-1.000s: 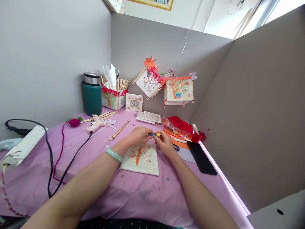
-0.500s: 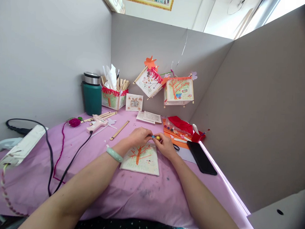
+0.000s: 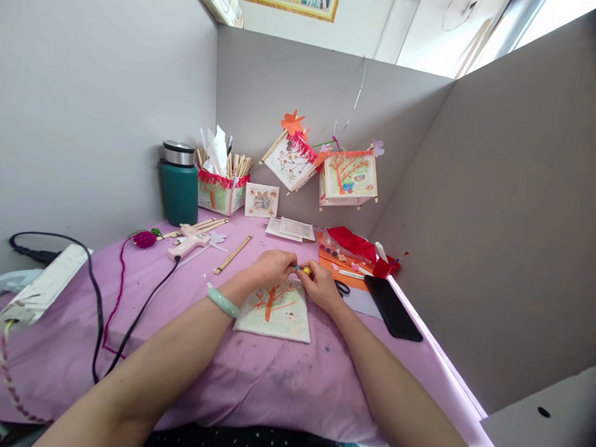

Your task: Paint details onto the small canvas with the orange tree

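Over the far edge of a white panel (image 3: 295,318) with an orange tree drawn on it, my two hands come together. My left hand (image 3: 274,268), a pale green bangle (image 3: 223,302) on its wrist, is closed with its fingertips at the blue end of a small blue-and-yellow object (image 3: 307,271). Pinched at the yellow end is my right hand (image 3: 322,287). Fingers cover much of the object, so its kind is unclear. The panel lies flat on the purple cloth (image 3: 185,376). Partly behind my right hand are black-handled scissors (image 3: 342,288).
Left stand a green bottle (image 3: 180,187) and a decorated stick holder (image 3: 223,193). A pink glue gun (image 3: 190,240) trails its cord across the cloth. Wooden sticks (image 3: 233,254) lie ahead. Right are a black phone (image 3: 393,308) and red material (image 3: 353,244). Decorated lanterns (image 3: 351,176) hang behind.
Both hands stay almost in place, still pinching the small object. The yellow part has tilted slightly, and less of it shows between the fingers.
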### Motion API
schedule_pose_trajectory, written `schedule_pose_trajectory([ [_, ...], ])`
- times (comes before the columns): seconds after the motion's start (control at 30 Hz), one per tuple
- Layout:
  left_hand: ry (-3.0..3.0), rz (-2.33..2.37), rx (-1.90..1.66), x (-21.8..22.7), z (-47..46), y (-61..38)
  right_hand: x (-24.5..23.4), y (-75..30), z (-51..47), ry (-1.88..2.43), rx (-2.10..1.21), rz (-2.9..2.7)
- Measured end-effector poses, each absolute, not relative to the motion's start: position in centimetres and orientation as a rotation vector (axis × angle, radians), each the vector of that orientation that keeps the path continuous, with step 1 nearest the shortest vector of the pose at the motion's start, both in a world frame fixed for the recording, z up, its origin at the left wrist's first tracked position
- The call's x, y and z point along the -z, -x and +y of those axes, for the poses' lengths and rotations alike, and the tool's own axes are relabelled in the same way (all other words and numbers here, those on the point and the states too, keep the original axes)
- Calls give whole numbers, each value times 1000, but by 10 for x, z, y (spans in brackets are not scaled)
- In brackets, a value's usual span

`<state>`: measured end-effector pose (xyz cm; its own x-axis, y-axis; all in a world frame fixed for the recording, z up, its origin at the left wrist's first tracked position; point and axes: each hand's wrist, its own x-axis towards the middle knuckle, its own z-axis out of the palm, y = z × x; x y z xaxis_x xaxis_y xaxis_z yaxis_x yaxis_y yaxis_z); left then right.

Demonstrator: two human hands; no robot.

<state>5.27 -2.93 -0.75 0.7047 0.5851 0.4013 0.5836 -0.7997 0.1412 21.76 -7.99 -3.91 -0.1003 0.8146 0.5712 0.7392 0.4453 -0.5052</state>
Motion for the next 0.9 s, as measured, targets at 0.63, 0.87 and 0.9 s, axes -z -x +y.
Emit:
schedule_pose_trajectory([
  [0.63, -2730, 1012, -1015, 13, -22, -55, 38, -276, -60, 1453, 210, -1647],
  [0.87, -2694, 1308, -959, 12, -16, -49, 40, -311, -60, 2026, 371, -1433],
  [0.9, -2684, 1337, -969, 13, -15, -49, 40, -310, -60, 2056, 351, -1465],
])
